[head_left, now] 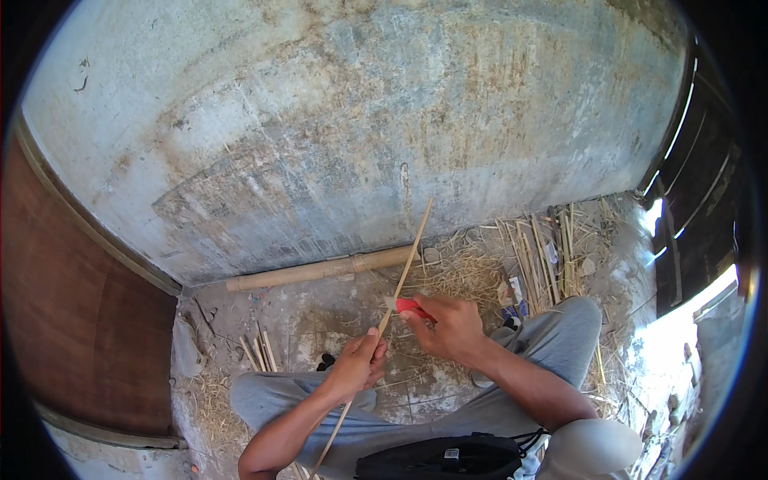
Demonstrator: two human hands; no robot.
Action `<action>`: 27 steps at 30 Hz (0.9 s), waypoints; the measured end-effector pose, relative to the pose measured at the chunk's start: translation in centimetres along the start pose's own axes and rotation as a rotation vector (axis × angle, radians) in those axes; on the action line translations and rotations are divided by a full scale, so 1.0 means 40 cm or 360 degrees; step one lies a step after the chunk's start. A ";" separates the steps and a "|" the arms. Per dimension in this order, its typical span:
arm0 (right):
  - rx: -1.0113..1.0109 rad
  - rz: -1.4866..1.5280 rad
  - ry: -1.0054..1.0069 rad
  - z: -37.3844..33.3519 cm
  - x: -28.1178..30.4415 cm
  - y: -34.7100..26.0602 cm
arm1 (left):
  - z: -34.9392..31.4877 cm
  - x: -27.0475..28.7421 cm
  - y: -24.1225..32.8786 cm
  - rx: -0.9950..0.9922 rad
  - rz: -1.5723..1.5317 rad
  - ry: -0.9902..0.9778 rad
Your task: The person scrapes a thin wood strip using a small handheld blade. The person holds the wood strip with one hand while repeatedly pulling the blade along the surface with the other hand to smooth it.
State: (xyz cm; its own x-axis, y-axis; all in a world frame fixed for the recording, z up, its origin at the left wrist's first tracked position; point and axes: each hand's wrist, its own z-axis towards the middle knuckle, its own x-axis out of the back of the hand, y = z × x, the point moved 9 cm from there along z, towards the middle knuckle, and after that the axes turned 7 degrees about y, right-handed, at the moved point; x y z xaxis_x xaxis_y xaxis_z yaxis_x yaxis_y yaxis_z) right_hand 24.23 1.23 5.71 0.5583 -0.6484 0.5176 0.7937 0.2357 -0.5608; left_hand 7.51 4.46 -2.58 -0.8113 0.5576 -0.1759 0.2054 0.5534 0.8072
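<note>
Red-handled, the knife [410, 307] sat tight in the curled right hand [450, 328], blade [390, 302] at the pale strip [410, 259] just beyond the left hand [358, 366], which pinched that strip closed-fisted; a snag or overhard push could have skidded the cut into that grip!
</note>
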 end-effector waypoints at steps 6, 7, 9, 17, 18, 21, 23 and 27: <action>-0.0133 -0.0076 -0.0074 0.036 0.008 0.054 | -0.008 0.003 -0.015 -0.0009 0.0121 0.0037; -0.0138 -0.0083 -0.0069 0.036 0.008 0.060 | -0.008 -0.001 -0.013 -0.0008 0.0126 0.0028; -0.0151 -0.0006 0.0104 0.044 0.032 0.072 | -0.010 -0.014 -0.006 0.0005 0.0072 -0.0012; -0.0742 -0.0249 0.0080 0.103 0.106 0.231 | -0.025 -0.024 -0.038 0.0068 0.0177 -0.0085; -0.0773 -0.0272 0.0077 0.103 0.105 0.233 | -0.025 -0.025 -0.036 0.0056 0.0173 -0.0095; -0.0748 -0.0348 0.0258 0.104 0.121 0.253 | -0.023 -0.032 -0.030 0.0058 0.0232 -0.0089; -0.0745 -0.0432 0.0355 0.091 0.130 0.348 | -0.020 -0.036 -0.042 0.0064 0.0253 -0.0147; -0.0870 -0.0228 0.0469 0.096 0.138 0.349 | -0.019 -0.019 -0.032 0.0065 0.0223 -0.0155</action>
State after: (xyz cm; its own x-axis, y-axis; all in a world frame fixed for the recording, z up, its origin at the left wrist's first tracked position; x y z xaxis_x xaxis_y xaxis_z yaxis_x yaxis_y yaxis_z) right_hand 39.33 3.72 3.23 0.3042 -0.8364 0.4560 0.5743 -0.2209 -0.7883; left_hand 7.43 2.87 -3.06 -0.7168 0.6871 -0.1184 0.3363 0.4895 0.8046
